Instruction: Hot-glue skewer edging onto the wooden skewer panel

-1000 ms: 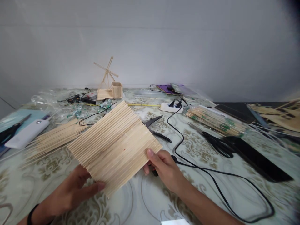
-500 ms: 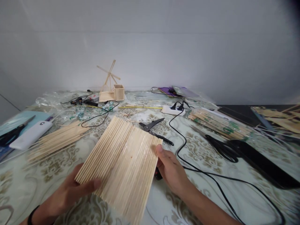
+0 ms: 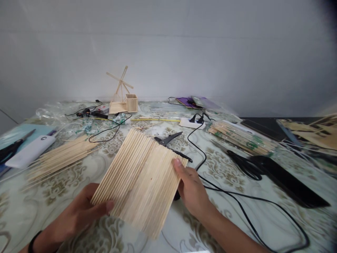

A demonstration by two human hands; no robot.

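Observation:
A flat panel of wooden sticks [image 3: 139, 182], laid side by side, is held tilted above the table between both hands. My left hand [image 3: 88, 207] grips its lower left edge, thumb on top and fingers underneath. On the right edge, my right hand [image 3: 191, 186] pinches the panel with the thumb on its upper face; the other fingers are mostly hidden behind. Just beyond the panel's far edge lie black-handled cutters [image 3: 171, 140] with their jaws apart, partly covered by it. A dark object under the panel by my right hand is mostly hidden.
Loose sticks [image 3: 64, 151] lie at left beside a white power bank-like device [image 3: 30, 151]. A small stick windmill model [image 3: 123, 102] stands by the wall. Black scissors [image 3: 244, 165], bagged sticks [image 3: 239, 137] and a white power strip [image 3: 192, 123] are at right, with a black cable [image 3: 237, 196] looping across.
The panel has tipped, so its near edge sits higher in view and looks foreshortened. Both hands keep their grip. The whole scene has shifted slightly left.

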